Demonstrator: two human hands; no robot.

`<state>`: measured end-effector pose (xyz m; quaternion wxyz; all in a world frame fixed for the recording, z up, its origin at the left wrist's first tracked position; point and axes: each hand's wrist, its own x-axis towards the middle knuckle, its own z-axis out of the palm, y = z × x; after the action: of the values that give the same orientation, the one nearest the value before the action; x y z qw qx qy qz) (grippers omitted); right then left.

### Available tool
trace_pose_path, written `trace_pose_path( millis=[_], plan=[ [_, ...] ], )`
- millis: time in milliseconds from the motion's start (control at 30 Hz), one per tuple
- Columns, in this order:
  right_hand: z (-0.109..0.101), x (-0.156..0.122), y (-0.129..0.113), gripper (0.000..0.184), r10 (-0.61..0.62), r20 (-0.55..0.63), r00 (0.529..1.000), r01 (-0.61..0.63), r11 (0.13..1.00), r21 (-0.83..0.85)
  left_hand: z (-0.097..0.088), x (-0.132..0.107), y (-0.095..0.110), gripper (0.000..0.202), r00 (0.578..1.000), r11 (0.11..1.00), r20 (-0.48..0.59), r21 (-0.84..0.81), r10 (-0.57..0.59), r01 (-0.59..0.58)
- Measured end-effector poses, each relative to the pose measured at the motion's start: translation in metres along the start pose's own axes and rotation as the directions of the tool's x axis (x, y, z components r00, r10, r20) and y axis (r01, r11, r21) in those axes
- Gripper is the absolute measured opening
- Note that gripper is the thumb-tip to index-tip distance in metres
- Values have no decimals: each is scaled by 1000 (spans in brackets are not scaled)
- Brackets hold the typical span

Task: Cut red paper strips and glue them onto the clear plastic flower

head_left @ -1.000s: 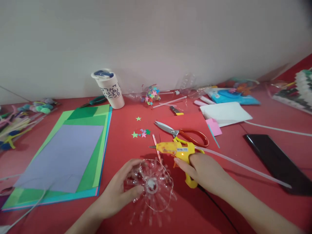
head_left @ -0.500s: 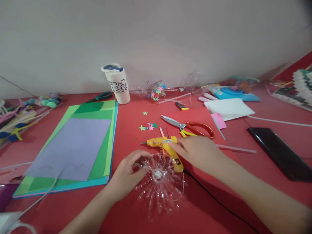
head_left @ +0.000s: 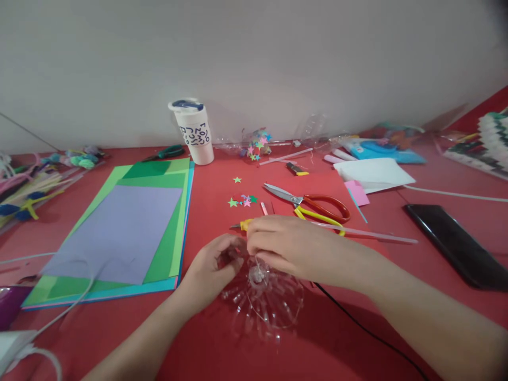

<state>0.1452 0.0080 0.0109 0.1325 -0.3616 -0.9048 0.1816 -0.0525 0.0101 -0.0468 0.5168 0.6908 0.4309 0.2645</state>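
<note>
A clear plastic piece (head_left: 260, 296), its many strips fanned out like a flower, is in front of me over the red table. My left hand (head_left: 216, 267) pinches its upper left edge between thumb and fingers. Leaning in from the right, my right hand (head_left: 278, 241) has its fingertips closed above the centre of the piece. A thin string (head_left: 257, 317) loops over the strips and runs up to those fingertips. Behind the right hand lies a yellow hot glue gun (head_left: 245, 225), mostly covered, with its nozzle pointing left and its black cord trailing to the lower right.
Red-and-yellow-handled scissors (head_left: 296, 200) and small paper stars (head_left: 246, 201) lie beyond my hands. Coloured paper sheets (head_left: 119, 233) are stacked on the left. A white tumbler (head_left: 196, 132) stands by the wall, and a black phone (head_left: 456, 246) lies at right.
My right hand has left the glue gun's handle and come left and nearer, closing its fingers over the clear plastic piece. My left hand has stayed at the edge of the piece.
</note>
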Motion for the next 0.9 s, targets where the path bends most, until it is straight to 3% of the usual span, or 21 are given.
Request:
trace_pose_path(
  millis=[100,233,400,533,633,733,833,900],
  plan=[
    [-2,-4,5,11,69,-105,992,-55,990,131,1,1,1,17,1000,1000,3,0,-10,10],
    [-3,-5,7,7,229,-253,940,-141,936,323,3,2,3,17,1000,1000,-12,22,-15,15],
    [-6,-8,10,8,362,-324,874,-198,875,441,4,2,5,13,999,996,-39,84,10,-6],
    [-13,-17,10,11,352,-190,917,-290,912,290,2,2,3,11,996,994,-82,108,30,-21],
    [-21,-26,7,16,313,-84,946,-291,935,204,0,3,1,10,994,994,-110,114,14,-1],
    [-28,-37,9,16,301,-86,950,-254,901,352,0,4,-1,8,991,995,-131,99,-15,28],
    [-31,-46,17,12,247,-31,969,-177,771,612,0,5,-2,6,988,995,-149,82,-37,49],
    [-30,-50,22,12,192,25,981,-155,702,695,0,5,-2,7,987,995,-155,74,-51,63]
  ],
)
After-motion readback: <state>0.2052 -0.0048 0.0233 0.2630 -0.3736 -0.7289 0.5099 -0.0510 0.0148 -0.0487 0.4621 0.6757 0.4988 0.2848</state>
